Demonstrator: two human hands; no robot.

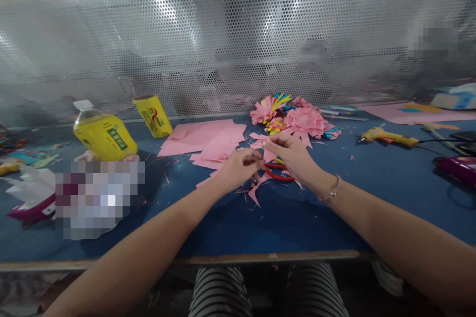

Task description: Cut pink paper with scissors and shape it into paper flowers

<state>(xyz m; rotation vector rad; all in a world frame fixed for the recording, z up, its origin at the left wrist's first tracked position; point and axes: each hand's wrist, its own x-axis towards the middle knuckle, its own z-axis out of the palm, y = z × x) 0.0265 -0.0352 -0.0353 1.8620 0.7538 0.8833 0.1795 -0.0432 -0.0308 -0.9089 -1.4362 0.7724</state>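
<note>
My left hand (243,168) and my right hand (292,156) are close together above the middle of the table, both with fingers bent in a pinch. Between them is a small piece of pink paper (269,154); my right fingers grip its upper part, and my left fingertips pinch at its lower left edge. Just beneath lies a pair of scissors with red handles (278,177), partly hidden by my hands. Pink paper scraps (256,193) are scattered around them. Sheets of pink paper (211,137) lie beyond my left hand.
Paper flowers (303,119) in pink, yellow and blue lie behind my right hand. A yellow glue gun (390,136) with a cord is on the right. At left stand a yellow-labelled bottle (104,131), a yellow tube (153,116) and a tissue pack (35,208). A perforated metal screen (186,54) borders the back.
</note>
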